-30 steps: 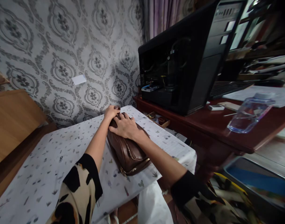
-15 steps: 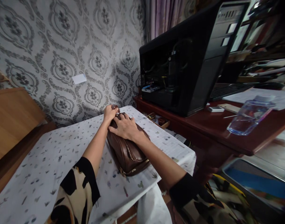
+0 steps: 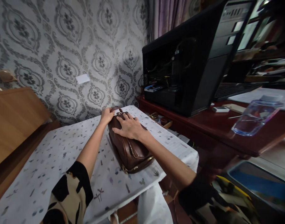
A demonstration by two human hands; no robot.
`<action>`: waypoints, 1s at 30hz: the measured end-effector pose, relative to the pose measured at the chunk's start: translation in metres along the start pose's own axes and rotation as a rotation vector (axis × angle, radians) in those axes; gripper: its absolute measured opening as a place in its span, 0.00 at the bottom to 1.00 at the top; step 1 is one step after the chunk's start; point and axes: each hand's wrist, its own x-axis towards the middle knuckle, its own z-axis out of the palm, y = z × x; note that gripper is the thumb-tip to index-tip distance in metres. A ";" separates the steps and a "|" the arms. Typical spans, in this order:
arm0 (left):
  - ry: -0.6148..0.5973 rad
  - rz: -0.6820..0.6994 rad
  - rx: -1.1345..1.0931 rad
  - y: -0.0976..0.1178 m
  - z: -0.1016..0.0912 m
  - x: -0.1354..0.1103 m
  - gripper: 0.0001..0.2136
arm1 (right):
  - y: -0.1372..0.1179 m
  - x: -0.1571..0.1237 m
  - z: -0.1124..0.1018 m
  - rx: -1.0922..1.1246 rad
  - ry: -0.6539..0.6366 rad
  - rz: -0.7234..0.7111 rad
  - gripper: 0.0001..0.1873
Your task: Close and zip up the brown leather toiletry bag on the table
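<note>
A brown leather bag (image 3: 125,149) with gold zips lies on the white patterned cloth. At its far end, my left hand (image 3: 107,116) is closed at the short strap (image 3: 115,109), its fingertips partly hidden. My right hand (image 3: 129,126) rests palm down across the top of the bag, fingers spread and pressing on the leather. Zip pulls (image 3: 124,169) hang at the near end, facing me.
A cloth-covered table (image 3: 69,161) bears the bag. To the right, a red-brown desk (image 3: 217,130) holds a black computer case (image 3: 179,71) and a clear bottle (image 3: 255,116). Between them an open drawer (image 3: 167,124) juts out. A wooden panel (image 3: 18,115) stands at left.
My left hand has moved slightly left and outward at the strap, which now shows more. The right hand stays spread on the bag. The view has shifted slightly.
</note>
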 end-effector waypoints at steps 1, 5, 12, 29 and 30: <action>0.009 -0.011 0.043 -0.002 -0.004 -0.003 0.07 | 0.001 -0.003 -0.001 0.001 -0.013 -0.009 0.39; 0.033 -0.034 0.195 -0.003 -0.015 -0.015 0.10 | 0.002 -0.013 -0.003 -0.007 -0.023 -0.027 0.40; 0.060 -0.046 0.331 0.012 -0.019 -0.027 0.15 | 0.005 -0.013 0.004 -0.004 0.034 -0.033 0.39; 0.007 0.048 0.259 0.036 -0.027 -0.028 0.10 | 0.003 -0.012 0.006 -0.006 0.050 -0.028 0.39; -0.012 0.051 0.239 0.038 -0.025 -0.024 0.08 | 0.003 -0.013 0.006 -0.007 0.051 -0.025 0.39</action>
